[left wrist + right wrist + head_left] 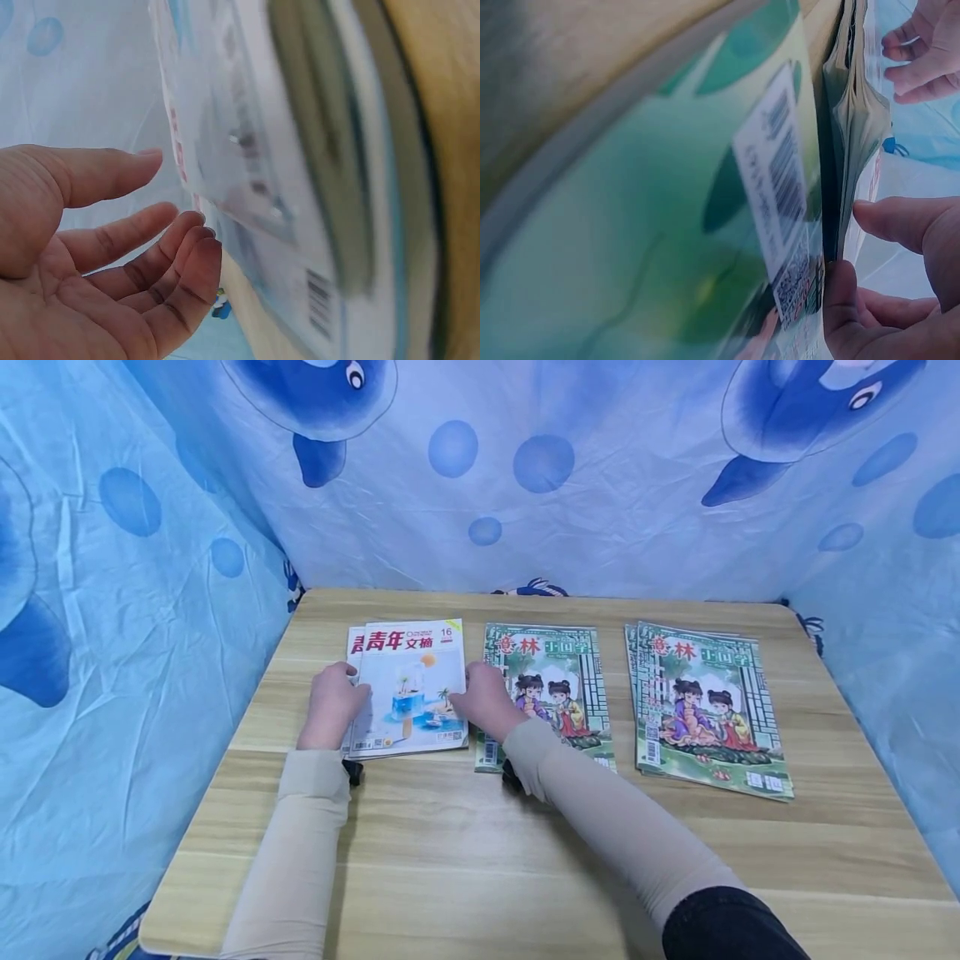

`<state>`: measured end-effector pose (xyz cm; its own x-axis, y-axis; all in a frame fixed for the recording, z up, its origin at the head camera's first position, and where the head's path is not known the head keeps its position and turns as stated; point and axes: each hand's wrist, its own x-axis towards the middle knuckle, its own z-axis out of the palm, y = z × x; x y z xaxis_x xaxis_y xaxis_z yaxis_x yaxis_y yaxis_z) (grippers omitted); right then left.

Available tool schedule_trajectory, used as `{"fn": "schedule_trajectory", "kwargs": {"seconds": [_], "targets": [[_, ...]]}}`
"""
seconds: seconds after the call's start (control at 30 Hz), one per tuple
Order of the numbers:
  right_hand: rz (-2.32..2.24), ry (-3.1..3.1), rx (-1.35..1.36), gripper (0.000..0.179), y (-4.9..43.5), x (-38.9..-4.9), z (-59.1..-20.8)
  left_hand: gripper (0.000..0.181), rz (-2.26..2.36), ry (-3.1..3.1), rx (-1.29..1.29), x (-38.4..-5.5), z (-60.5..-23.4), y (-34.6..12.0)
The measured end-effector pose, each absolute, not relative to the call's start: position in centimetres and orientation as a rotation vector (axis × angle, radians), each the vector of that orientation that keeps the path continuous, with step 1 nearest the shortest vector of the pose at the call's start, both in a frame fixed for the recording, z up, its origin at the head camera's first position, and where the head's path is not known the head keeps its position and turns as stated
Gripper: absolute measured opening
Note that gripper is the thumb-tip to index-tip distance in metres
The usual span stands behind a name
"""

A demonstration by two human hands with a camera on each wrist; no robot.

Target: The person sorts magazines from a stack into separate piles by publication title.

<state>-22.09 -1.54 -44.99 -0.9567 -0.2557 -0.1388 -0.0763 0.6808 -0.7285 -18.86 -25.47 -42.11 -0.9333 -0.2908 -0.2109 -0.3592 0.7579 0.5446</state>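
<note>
A white magazine (390, 689) with an iced-beach cover lies on the left of the table, over another white magazine (353, 652) whose left edge sticks out. My left hand (333, 702) is at the left edge of these magazines; in the left wrist view its fingers (150, 277) are loosely bent, with nothing between them and the thumb. On the opposite side, my right hand (491, 697) has its thumb (900, 221) and a fingertip against the pile's right edge. Its forearm passes over a green magazine (573, 647) showing two cartoon girls, hiding part of its lower half.
Farther right lies a fanned pile of green magazines (712, 710) with the same cover, edges uneven. All rest on a wood-grain table (420, 860). Blue sheeting with whales (487, 460) rises behind the table and on both sides.
</note>
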Motion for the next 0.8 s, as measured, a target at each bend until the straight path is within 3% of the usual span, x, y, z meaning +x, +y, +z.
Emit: {"fn": "schedule_trajectory", "kwargs": {"seconds": [0.3,0.8], "targets": [[-1.321,2.599,-0.293,0.055,0.0,-21.5,-44.1,0.051,1.059,2.922,-0.546,-18.8,-40.2,-23.1],[-1.693,2.531,-0.243,0.052,5.7,-20.3,-42.4,0.051,1.414,2.866,-0.300,-18.8,-38.2,-18.2]]}}
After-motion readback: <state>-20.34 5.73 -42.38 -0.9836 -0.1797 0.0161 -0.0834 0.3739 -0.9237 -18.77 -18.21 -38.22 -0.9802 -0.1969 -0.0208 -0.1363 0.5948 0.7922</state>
